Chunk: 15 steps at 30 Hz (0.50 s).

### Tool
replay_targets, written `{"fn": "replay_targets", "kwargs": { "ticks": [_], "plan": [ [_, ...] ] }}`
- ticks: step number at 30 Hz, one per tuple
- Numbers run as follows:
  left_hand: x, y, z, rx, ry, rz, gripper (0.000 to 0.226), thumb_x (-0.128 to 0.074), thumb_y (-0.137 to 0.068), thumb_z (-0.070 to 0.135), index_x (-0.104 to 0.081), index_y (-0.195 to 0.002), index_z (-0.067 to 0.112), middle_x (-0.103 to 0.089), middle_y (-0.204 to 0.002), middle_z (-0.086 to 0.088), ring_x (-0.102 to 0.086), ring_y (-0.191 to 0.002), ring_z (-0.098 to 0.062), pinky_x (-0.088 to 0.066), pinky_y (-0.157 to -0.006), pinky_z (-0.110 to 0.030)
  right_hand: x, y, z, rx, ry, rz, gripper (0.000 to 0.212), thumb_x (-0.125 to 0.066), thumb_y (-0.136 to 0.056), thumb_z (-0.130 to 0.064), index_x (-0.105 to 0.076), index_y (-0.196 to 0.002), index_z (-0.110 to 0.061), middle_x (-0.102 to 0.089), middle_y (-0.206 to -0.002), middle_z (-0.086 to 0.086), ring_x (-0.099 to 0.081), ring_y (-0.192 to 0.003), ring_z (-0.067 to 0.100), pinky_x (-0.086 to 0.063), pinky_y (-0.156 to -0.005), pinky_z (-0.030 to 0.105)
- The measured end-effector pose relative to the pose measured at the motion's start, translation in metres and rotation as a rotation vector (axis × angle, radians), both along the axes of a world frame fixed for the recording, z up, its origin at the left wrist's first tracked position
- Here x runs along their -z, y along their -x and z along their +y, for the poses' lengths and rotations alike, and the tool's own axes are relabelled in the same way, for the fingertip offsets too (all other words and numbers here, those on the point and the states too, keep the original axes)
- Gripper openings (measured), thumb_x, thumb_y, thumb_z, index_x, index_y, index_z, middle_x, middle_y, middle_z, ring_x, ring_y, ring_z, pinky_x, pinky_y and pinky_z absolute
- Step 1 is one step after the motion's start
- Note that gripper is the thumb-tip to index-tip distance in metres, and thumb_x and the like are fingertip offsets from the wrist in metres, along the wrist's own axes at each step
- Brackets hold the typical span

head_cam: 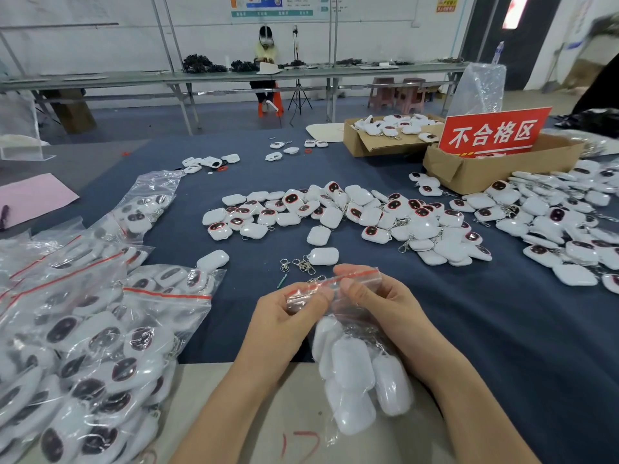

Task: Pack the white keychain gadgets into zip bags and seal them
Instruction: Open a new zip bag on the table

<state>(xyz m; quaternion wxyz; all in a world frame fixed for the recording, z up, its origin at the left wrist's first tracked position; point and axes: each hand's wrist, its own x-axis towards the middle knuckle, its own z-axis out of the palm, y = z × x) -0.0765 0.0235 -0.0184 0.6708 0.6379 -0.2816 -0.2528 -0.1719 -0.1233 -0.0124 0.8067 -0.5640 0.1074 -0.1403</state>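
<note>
My left grip (288, 316) and right grip (371, 296) both pinch the red-striped mouth of a zip bag (338, 318), thumbs on top, at lower centre of the frame; white gadgets (351, 366) hang inside it below my fingers; filled bags (100, 336) lie lower left; loose gadgets (351, 212) are heaped mid-frame on the blue table (502, 329).

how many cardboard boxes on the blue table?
2. The far box, right of centre, holds white gadgets; the near box, at its right, holds a red sign. More may lie off frame.
</note>
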Motion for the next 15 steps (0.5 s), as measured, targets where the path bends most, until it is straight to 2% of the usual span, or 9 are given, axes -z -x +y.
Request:
{"fn": "replay_targets", "kwargs": {
  "ticks": [6,9,12,15],
  "plan": [
    [0.0030,0.0006,-0.0008,-0.049,0.000,0.003,0.011,-0.069,-0.096,0.026,-0.078,-0.099,0.021,-0.078,-0.087,-0.006,-0.074,-0.077,-0.019,-0.056,-0.069,-0.032,-0.0016,0.0008,0.0014,0.006,0.033,0.006,0.030,-0.078,-0.087,-0.030,-0.073,-0.116,-0.024,-0.076,-0.111,0.013,-0.075,-0.099,0.028,-0.058,-0.078,0.027],
    [0.0039,0.0016,-0.0017,-0.070,-0.001,-0.016,0.010,-0.069,-0.096,0.026,-0.078,-0.097,0.024,-0.079,-0.087,-0.003,-0.074,-0.077,-0.016,-0.055,-0.065,-0.026,-0.0036,0.0018,0.0028,-0.025,0.082,0.066,0.025,-0.077,-0.087,-0.036,-0.078,-0.103,-0.017,-0.078,-0.102,0.013,-0.076,-0.092,0.024,-0.058,-0.074,0.024],
    [0.0036,0.0022,-0.0020,-0.068,-0.002,-0.020,0.011,-0.067,-0.096,0.024,-0.078,-0.097,0.023,-0.079,-0.088,-0.003,-0.075,-0.079,-0.018,-0.056,-0.065,-0.026,-0.0027,0.0011,0.0030,-0.013,0.159,0.101,0.026,-0.075,-0.088,-0.039,-0.080,-0.098,-0.015,-0.079,-0.097,0.011,-0.077,-0.088,0.021,-0.057,-0.071,0.022],
    [0.0038,0.0021,-0.0027,-0.086,-0.012,-0.037,0.011,-0.068,-0.096,0.023,-0.078,-0.096,0.022,-0.079,-0.089,-0.004,-0.076,-0.082,-0.021,-0.060,-0.070,-0.033,-0.0020,0.0004,0.0036,0.024,0.213,0.111,0.022,-0.073,-0.090,-0.037,-0.081,-0.093,-0.016,-0.079,-0.092,0.009,-0.077,-0.084,0.018,-0.056,-0.069,0.020]
  ]
}}
